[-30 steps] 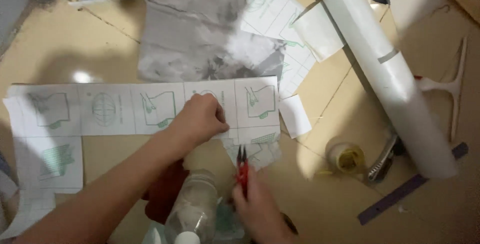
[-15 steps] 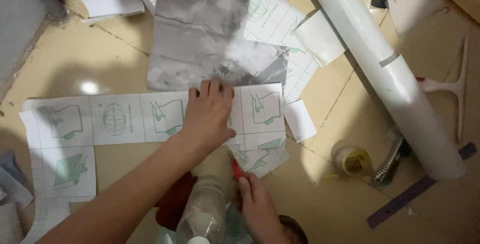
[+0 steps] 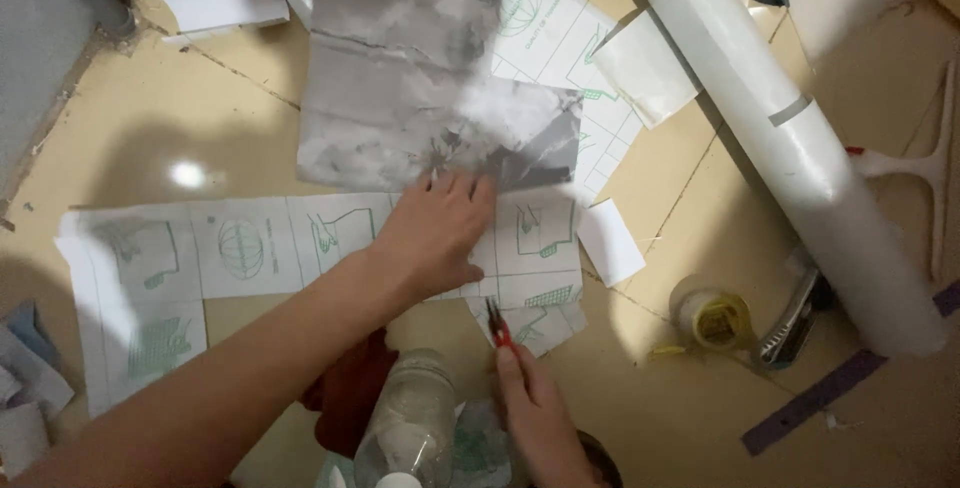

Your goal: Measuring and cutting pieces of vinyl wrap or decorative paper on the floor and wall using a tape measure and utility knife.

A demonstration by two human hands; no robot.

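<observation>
A large white roll (image 3: 790, 138) lies diagonally at right, clear of the work. The white backing sheet with green diagrams (image 3: 250, 248) lies flat on the floor, pinned by the left hand (image 3: 440, 233), palm down, fingers spread. The right hand (image 3: 535, 418) grips small red-handled scissors (image 3: 497, 323), blades at the sheet's lower edge.

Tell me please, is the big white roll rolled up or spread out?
Rolled up. The white roll lies as a closed tube across the floor, with no sheet pulled out.

The left hand (image 3: 435, 233) lies flat on a white sheet with green drawings (image 3: 300, 243), fingers (image 3: 455, 188) touching a grey marbled sheet (image 3: 400, 88). The right hand (image 3: 535, 413) grips small red-handled snips (image 3: 497, 323), blades at the sheet's lower edge, beside a clear bottle (image 3: 410, 423)
</observation>
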